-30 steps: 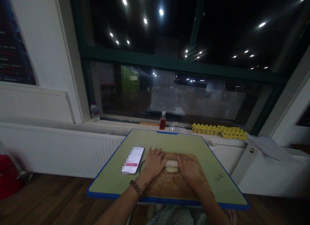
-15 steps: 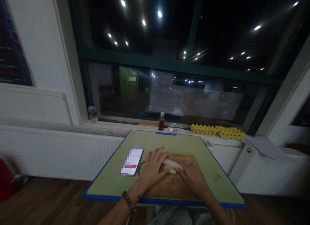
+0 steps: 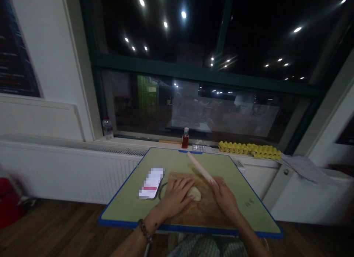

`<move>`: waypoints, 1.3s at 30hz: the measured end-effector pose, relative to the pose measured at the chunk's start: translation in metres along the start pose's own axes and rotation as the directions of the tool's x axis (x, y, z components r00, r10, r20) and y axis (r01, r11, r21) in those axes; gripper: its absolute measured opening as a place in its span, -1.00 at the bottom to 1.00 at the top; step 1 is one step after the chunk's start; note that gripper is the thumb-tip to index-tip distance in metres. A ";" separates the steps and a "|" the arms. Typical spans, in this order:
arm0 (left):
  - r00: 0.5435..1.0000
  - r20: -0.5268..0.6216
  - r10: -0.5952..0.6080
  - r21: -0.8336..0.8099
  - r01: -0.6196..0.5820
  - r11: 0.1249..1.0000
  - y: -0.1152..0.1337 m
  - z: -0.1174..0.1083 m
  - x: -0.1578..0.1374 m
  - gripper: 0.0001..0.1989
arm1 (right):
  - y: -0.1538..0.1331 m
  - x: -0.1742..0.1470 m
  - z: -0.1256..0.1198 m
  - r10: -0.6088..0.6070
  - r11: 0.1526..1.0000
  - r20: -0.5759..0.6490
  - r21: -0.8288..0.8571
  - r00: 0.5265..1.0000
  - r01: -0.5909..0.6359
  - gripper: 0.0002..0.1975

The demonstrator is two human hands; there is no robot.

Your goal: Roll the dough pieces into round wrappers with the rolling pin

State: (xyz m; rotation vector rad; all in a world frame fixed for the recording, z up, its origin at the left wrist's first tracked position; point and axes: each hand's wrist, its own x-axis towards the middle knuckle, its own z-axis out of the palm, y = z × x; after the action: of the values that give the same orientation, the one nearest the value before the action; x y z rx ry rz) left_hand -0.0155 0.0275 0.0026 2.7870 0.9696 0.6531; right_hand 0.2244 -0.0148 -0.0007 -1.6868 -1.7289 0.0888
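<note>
A pale round of dough [image 3: 194, 194] lies on the brown wooden board [image 3: 203, 216], which rests on the small green table [image 3: 129, 209]. My left hand [image 3: 177, 194] covers the dough's left side, the dough's edge between its thumb and fingers. Gripped by one end in my right hand [image 3: 224, 198], a pale rolling pin [image 3: 200, 168] is raised off the dough, its far end pointing up and left toward the window. Part of the dough is hidden under my left fingers.
Left of the board lies a phone [image 3: 152, 183] with a lit screen, near a partly hidden ring-shaped edge [image 3: 162, 190]. On the sill stand a bottle of red liquid [image 3: 185, 138], a clear bottle [image 3: 107, 127] and yellow egg trays [image 3: 249, 150]. A radiator [image 3: 69, 172] runs behind.
My right hand has lifted the rolling pin off the dough and swung its far end up. My left hand has left the pin and closed on the dough's left side.
</note>
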 end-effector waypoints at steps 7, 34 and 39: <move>0.997 0.081 -0.011 -0.224 0.029 0.974 0.000 0.004 0.023 -0.64 | 0.005 -0.006 -0.002 -0.026 0.991 -0.058 0.127 0.998 0.033 -0.55; 0.801 -0.216 -0.558 0.015 0.574 0.818 -0.019 -0.059 -0.005 -0.73 | -0.001 0.011 -0.005 -0.215 0.933 0.203 -0.246 0.955 0.262 -0.66; 0.894 -0.341 -0.291 0.148 0.357 0.923 -0.007 -0.049 0.025 -0.70 | -0.008 0.021 0.003 -0.294 0.874 0.262 -0.316 0.919 0.370 -0.64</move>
State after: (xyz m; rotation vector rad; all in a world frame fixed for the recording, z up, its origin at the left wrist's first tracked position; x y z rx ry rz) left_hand -0.0235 0.0470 0.0534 2.6302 1.6113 1.0115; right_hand 0.2185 0.0042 0.0099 -1.6409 -2.2851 -0.2371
